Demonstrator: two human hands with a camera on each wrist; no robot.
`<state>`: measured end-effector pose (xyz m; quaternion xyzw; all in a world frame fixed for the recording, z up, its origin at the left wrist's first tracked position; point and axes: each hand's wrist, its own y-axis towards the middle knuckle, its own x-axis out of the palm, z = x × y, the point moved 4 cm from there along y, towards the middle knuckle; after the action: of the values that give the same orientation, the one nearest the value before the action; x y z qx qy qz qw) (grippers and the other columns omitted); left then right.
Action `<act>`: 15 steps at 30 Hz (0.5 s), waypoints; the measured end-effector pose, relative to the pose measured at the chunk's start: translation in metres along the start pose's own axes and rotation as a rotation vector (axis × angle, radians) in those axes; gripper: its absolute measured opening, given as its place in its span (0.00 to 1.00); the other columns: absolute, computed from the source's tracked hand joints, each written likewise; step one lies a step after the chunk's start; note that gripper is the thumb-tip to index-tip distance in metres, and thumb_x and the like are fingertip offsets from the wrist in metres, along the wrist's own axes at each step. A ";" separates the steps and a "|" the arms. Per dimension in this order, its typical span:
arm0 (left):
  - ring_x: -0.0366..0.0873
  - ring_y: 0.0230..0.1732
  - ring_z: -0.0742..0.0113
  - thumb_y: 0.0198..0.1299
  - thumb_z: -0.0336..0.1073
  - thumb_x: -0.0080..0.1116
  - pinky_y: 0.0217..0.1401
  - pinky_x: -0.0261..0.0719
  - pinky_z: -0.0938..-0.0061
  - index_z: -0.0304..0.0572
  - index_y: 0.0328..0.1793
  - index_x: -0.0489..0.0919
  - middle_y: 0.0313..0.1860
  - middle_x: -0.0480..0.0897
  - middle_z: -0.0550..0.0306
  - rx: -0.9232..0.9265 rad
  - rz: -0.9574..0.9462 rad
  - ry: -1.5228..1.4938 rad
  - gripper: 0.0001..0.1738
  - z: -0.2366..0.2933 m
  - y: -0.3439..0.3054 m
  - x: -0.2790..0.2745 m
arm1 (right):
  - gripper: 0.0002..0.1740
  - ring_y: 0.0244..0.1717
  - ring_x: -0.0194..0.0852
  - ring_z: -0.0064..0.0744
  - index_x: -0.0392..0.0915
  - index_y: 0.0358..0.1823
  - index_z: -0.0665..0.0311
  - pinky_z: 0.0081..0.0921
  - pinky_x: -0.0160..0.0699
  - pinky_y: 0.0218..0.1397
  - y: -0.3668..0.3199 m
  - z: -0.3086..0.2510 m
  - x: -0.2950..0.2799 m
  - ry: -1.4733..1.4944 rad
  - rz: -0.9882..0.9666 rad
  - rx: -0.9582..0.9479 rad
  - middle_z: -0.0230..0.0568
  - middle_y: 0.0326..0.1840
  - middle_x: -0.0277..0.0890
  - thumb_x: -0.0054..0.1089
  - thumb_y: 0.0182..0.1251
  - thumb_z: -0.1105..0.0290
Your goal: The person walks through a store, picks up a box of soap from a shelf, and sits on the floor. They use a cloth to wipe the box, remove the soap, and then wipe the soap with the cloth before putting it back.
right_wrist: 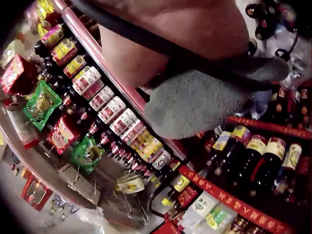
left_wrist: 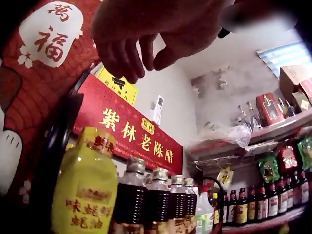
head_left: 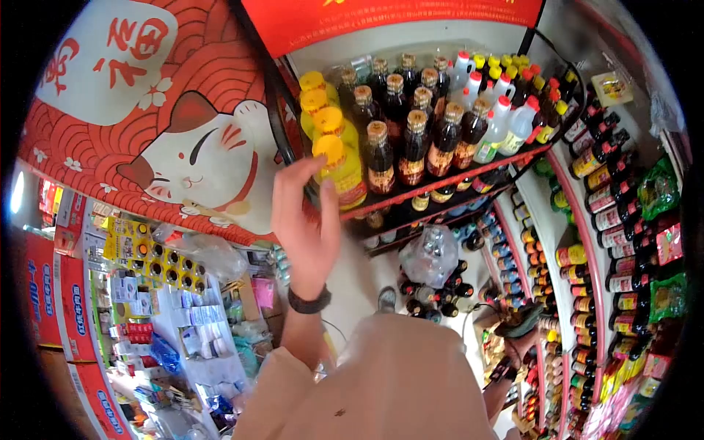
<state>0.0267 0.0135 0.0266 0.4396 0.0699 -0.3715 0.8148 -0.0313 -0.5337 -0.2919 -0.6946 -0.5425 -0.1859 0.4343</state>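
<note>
My left hand (head_left: 304, 220) is raised beside the front yellow oyster sauce bottle (head_left: 350, 183), its fingertips overlapping the yellow cap in the head view. In the left wrist view the hand (left_wrist: 161, 39) hangs above the oyster sauce bottle (left_wrist: 85, 187) with fingers loosely bent and nothing in them. Behind the front one stand more yellow-capped bottles in a row. Dark glass bottles (head_left: 414, 150) with gold caps fill the shelf to their right. Low on the right, my right hand (head_left: 521, 346) grips a grey cloth (right_wrist: 195, 105), which partly hides the fingers.
A red-edged rack (head_left: 447, 183) holds the bottles, with a red sign (head_left: 403, 22) at its back. A panel with a cat picture (head_left: 198, 158) stands left. Wall shelves of sauce bottles (head_left: 616, 242) run along the right. On the floor, a plastic bag (head_left: 430, 255) lies by dark bottles.
</note>
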 end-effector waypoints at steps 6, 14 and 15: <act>0.78 0.63 0.39 0.61 0.31 0.68 0.67 0.78 0.56 0.37 0.71 0.74 0.68 0.77 0.42 0.295 -0.209 0.524 0.31 0.009 0.046 0.005 | 0.21 0.36 0.79 0.35 0.80 0.58 0.58 0.32 0.80 0.39 -0.008 0.039 0.041 -0.190 0.168 0.131 0.38 0.42 0.83 0.56 0.74 0.52; 0.82 0.54 0.43 0.62 0.36 0.67 0.53 0.85 0.56 0.37 0.64 0.77 0.59 0.76 0.41 0.298 -0.501 0.718 0.25 -0.020 0.056 0.036 | 0.26 0.31 0.78 0.31 0.75 0.67 0.54 0.40 0.83 0.33 -0.021 0.065 0.057 -0.194 0.060 0.094 0.36 0.43 0.81 0.57 0.74 0.50; 0.83 0.53 0.43 0.63 0.37 0.66 0.50 0.86 0.57 0.37 0.62 0.77 0.57 0.76 0.41 0.295 -0.495 0.740 0.23 -0.024 0.060 0.039 | 0.27 0.38 0.80 0.32 0.74 0.70 0.56 0.37 0.84 0.39 -0.023 0.068 0.057 -0.179 0.046 0.103 0.35 0.49 0.81 0.58 0.73 0.55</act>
<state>0.0994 0.0310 0.0343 0.6237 0.4051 -0.3788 0.5508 -0.0475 -0.4447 -0.2785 -0.6975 -0.5719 -0.0852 0.4232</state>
